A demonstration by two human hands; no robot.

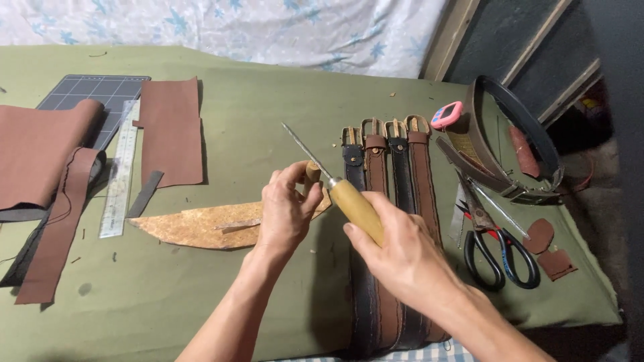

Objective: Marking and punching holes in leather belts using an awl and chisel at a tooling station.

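My right hand [402, 251] grips the pale wooden handle of a thin metal file [305, 149], whose blade points up and to the left. My left hand [285, 208] pinches a small tan leather piece [312, 171] against the blade near the handle. Both hands hover over a curved tan leather scrap [194, 226] lying on the green cloth [268, 100]. Just right of my hands lie several dark and brown leather belts [389, 174] side by side, buckles at the far end.
Brown leather sheets [171, 131], a metal ruler [121, 174] and a dark cutting mat [94, 90] lie at the left. Black-handled scissors [500, 255], a coiled belt [510, 141], a pink tape measure [447, 115] and small leather bits [547, 251] sit at the right, near the table edge.
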